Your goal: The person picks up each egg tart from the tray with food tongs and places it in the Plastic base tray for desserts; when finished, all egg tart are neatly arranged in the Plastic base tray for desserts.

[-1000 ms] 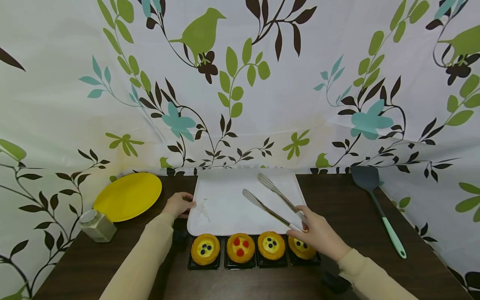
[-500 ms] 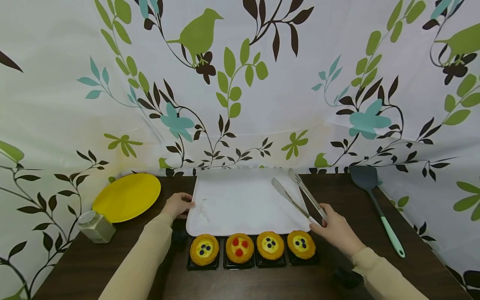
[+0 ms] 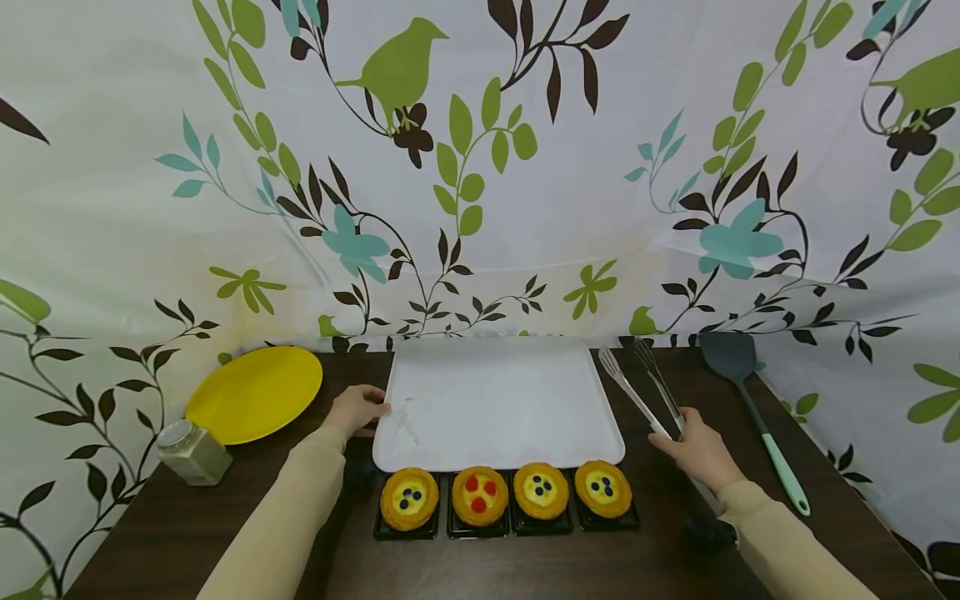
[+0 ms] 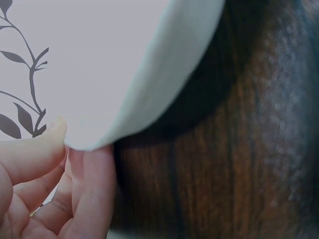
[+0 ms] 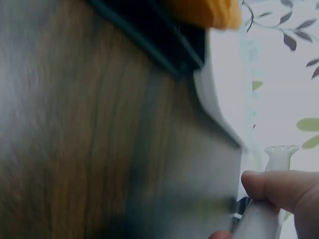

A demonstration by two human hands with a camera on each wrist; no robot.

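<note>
My left hand (image 3: 357,410) pinches the left edge of a white tray (image 3: 498,408); in the left wrist view the thumb lies on top of the rim (image 4: 107,134) and the fingers are beneath it. To the right of the tray, my right hand (image 3: 701,450) holds a pair of metal tongs (image 3: 633,396) by the handles. Their two arms are spread apart, the tips point toward the back, and nothing is between them. The right wrist view shows my thumb (image 5: 271,188) against the tongs' handle (image 5: 259,221).
Several tarts (image 3: 480,496) with berry toppings sit in black square holders before the tray. A yellow plate (image 3: 258,396) and a lidded jar (image 3: 195,452) stand on the left. A spatula (image 3: 757,417) with a mint handle lies far right. A patterned cloth (image 3: 487,167) hangs behind.
My right hand has carried the tongs rightward, from above the tray to the table beyond its right edge. The left hand stays at the tray's left edge.
</note>
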